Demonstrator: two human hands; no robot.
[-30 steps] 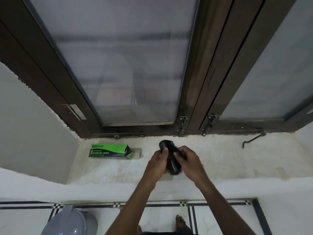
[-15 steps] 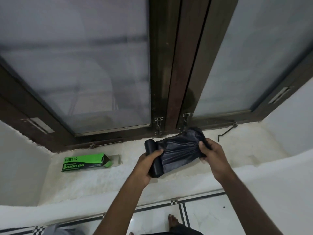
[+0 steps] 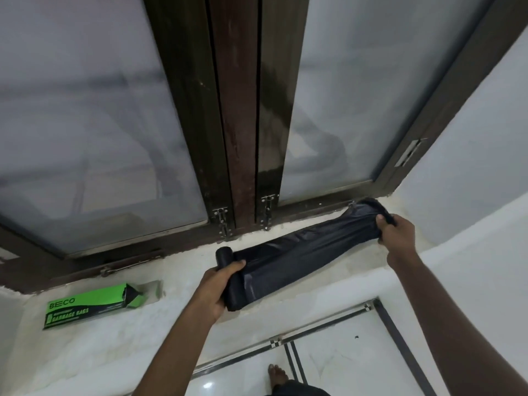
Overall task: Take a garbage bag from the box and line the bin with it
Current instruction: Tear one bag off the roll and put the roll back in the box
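Note:
A black roll of garbage bags [image 3: 232,284] is gripped in my left hand [image 3: 217,290] above the white window sill [image 3: 160,318]. From the roll a black garbage bag [image 3: 308,247] stretches up and to the right, and my right hand [image 3: 395,234] pinches its far end near the window frame. The green garbage bag box [image 3: 91,305] lies on the sill to the left, its right end flap open. The bin is out of view.
A dark wooden window frame [image 3: 237,124] with frosted panes and metal latches [image 3: 221,221] stands right behind the sill. White walls close in on the right. Below are a tiled floor [image 3: 343,364] with black border lines and my bare foot [image 3: 276,375].
My right hand has pulled the bag's end much farther right and up, so the bag is stretched out long from the roll. The camera has swung right; the bin has left the view.

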